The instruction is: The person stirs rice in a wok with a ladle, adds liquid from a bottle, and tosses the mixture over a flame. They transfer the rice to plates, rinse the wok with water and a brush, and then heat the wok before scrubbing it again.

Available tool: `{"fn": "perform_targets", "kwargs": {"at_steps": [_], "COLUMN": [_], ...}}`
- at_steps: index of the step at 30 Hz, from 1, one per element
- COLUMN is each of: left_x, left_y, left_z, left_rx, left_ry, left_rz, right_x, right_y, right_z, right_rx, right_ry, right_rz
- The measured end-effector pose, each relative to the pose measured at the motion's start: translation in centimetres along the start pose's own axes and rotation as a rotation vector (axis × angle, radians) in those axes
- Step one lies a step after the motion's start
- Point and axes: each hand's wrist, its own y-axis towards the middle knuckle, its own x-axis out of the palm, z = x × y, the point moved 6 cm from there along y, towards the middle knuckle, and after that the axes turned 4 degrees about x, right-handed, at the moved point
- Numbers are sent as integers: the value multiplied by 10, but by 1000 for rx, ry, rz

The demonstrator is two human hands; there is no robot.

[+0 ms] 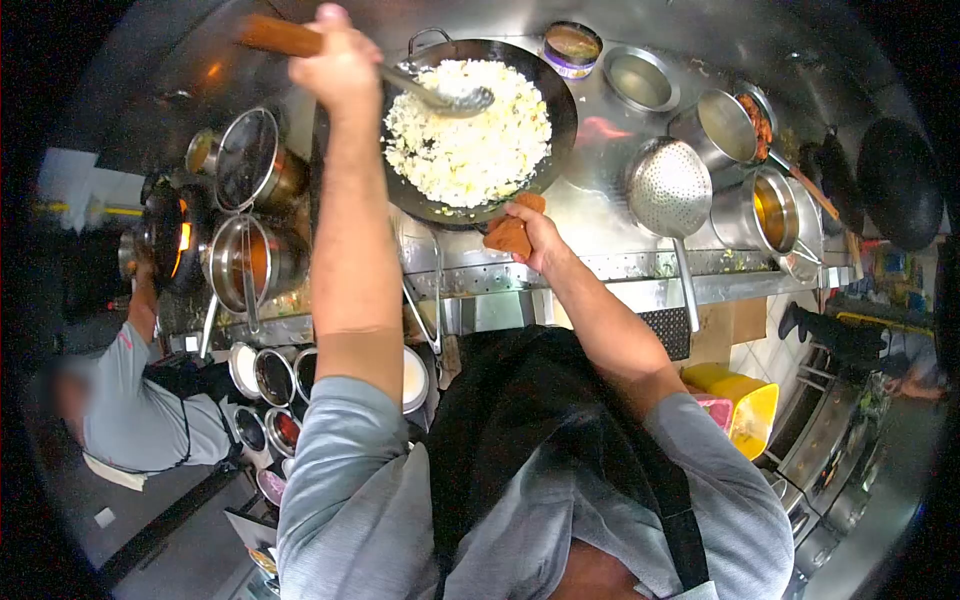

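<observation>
My left hand is closed around the long handle of a wok ladle, whose wooden end sticks out past my fist to the left. The ladle's metal bowl rests in white rice flecked with pale yellow bits. This rice fills much of a dark wok. At the wok's near rim, my right hand grips a folded orange-brown cloth pressed against the edge. What part of the wok lies under the cloth is hidden.
Right of the wok are a perforated strainer, a steel bowl, a tin can and pots. On the left, more pots stand near a co-worker handling another pan. A yellow bin stands low right.
</observation>
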Motion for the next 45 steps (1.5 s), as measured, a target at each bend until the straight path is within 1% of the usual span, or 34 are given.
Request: {"fn": "perform_targets", "kwargs": {"at_steps": [1,2,3,5,7,9,10,12,13,14,15,16,17,19,20,21,23,24,25,26,27,28,29,31,32,33,35,36,37,38,39,40,42,45], "left_x": [-3,-6,14,19,41,26,32,30,31,33,29,22,11,-3,-7,3,19,21,43,31,16,8,14,26,9,16,21,21,12,-4,-11,-10,-22,-17], "left_y": [-13,-21,6,32,7,43,40,15,-19,-34,-44,-47,-41,-22,-6,-14,-37,-55,-89,-91,-87,-79,-76,-67,-37,-37,-48,-65,-73,-74,-77,-71,-50,-28], "left_z": [-19,-38,-48,-40,37,40,63,91,93,84,74,70,58,57,61,92,131,139,144,116,74,47,64,107,103,127,156,157,118,74,60,63,57,125], "left_rx": [41,-77,-96,-190,-534,-485,-471,-434,-401,-365,-331,-274,-276,-324,-166,-213,-173,-128,-255,-175,-89,-86,-82,-173,-120,-149,-90,-83,-95,151,406,414,9,-110], "left_ry": [105,146,132,384,252,158,95,11,97,181,271,490,439,154,19,-22,12,66,257,363,468,318,316,16,-13,-33,31,28,32,370,706,700,80,8], "left_rz": [34,23,-16,-190,-1,-37,-64,-137,-71,6,81,131,184,108,5,51,-21,-2,171,184,192,174,174,194,69,50,-48,-60,-60,42,144,140,183,48], "right_x": [-5,-9,4,0,15,17,19,11,15,15,12,6,-2,-39,-55,-56,-59,-25,-6,7,9,5,-4,-34,-60,-57,-54,-22,-3,11,19,-7,-35,-72], "right_y": [4,3,30,24,-34,-96,-117,-104,-103,-97,-86,-82,-79,-84,-98,-96,-91,-98,-96,-96,-97,-100,-102,-112,-102,-98,-93,-105,-109,-120,-123,-59,-92,-95], "right_z": [4,10,-32,-28,-19,-7,0,14,16,12,13,27,43,78,81,78,76,61,36,14,8,19,33,69,83,80,75,58,33,17,8,41,66,87], "right_rx": [48,100,10,-7,-7,-6,-49,-31,-25,8,0,-36,-72,-223,-305,-309,-325,-174,-155,-102,-77,-114,-153,-208,-372,-376,-366,-174,-134,-75,-18,-84,-168,-291], "right_ry": [-21,-40,-56,-215,-189,125,229,241,250,162,79,115,149,14,-218,-222,-311,244,259,193,129,137,136,51,-243,-245,-156,172,143,100,56,88,34,-63], "right_rz": [-7,-13,-49,-49,26,37,-10,-10,-21,80,46,-30,-111,-192,-151,-152,-85,-148,-90,40,66,10,-52,-153,-148,-153,-176,-225,-50,-28,-11,-184,-155,-112]}}
